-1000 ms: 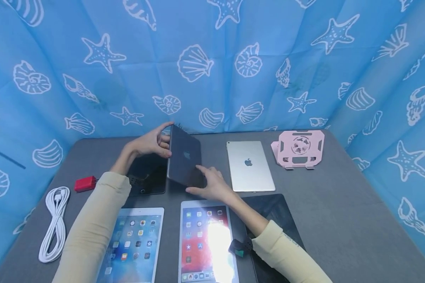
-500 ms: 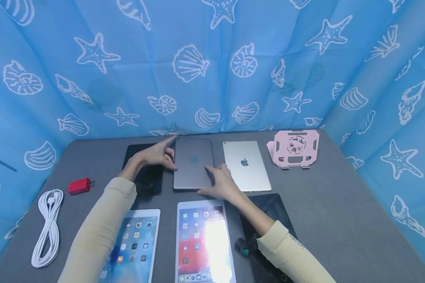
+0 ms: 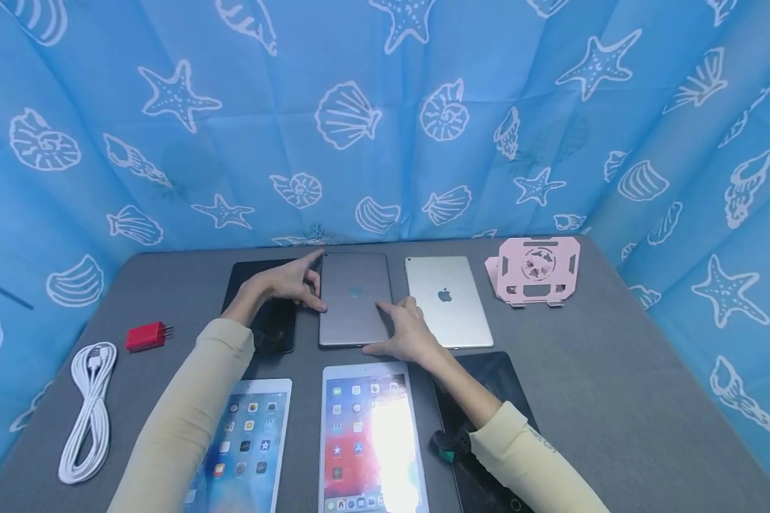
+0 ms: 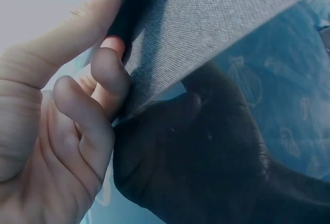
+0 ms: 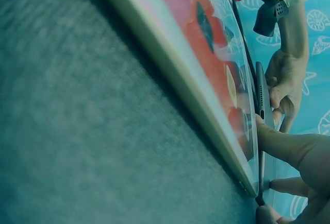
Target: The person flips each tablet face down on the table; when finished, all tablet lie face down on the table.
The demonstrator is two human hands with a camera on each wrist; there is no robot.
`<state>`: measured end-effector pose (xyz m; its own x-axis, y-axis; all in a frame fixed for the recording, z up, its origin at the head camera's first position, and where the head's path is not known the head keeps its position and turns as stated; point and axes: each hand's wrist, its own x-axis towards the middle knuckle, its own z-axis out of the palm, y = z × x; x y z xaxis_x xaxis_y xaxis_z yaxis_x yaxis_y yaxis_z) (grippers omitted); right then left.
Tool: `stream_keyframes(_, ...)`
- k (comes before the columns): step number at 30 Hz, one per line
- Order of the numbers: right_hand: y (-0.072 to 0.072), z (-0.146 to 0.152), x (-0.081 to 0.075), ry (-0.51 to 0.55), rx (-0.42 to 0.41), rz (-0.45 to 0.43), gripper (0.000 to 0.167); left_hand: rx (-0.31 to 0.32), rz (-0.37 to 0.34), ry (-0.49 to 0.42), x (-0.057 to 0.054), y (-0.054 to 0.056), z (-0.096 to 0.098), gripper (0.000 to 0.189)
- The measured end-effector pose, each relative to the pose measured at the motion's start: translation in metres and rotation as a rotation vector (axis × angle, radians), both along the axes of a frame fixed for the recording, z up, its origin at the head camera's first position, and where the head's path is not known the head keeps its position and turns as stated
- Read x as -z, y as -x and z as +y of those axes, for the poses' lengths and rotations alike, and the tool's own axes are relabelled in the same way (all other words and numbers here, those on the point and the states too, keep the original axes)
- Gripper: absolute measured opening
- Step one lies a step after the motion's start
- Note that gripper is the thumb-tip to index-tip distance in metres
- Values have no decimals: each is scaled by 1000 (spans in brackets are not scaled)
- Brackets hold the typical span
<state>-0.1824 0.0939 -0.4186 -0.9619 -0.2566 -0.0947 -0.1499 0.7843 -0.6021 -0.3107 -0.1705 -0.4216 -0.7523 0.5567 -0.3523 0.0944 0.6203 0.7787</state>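
Note:
A dark grey tablet, back side up, lies in the middle of the back row. My left hand holds its left edge, index finger at the far corner and thumb lower down. Over the near right corner, my right hand has its thumb at the bottom edge and index finger at the right side. In the right wrist view the grey tablet shows edge-on between both hands. Beneath my left hand is a black tablet, whose glossy screen mirrors the hand in the left wrist view.
A silver tablet and pink stand are at the back right. Two lit tablets, one left and one centre, lie nearer, beside another black tablet. A red charger plug and white cable sit left.
The grey tablet, steeply tilted between both hands a second ago, has come down flat. Both hands have stayed on it. Over the last half second little has moved.

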Motion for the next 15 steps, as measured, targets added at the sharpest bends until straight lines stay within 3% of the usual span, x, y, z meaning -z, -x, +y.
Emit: stream_keyframes(15,-1,4,2,39,12,-2,94,-25,-10,23,-4,1,4,133)
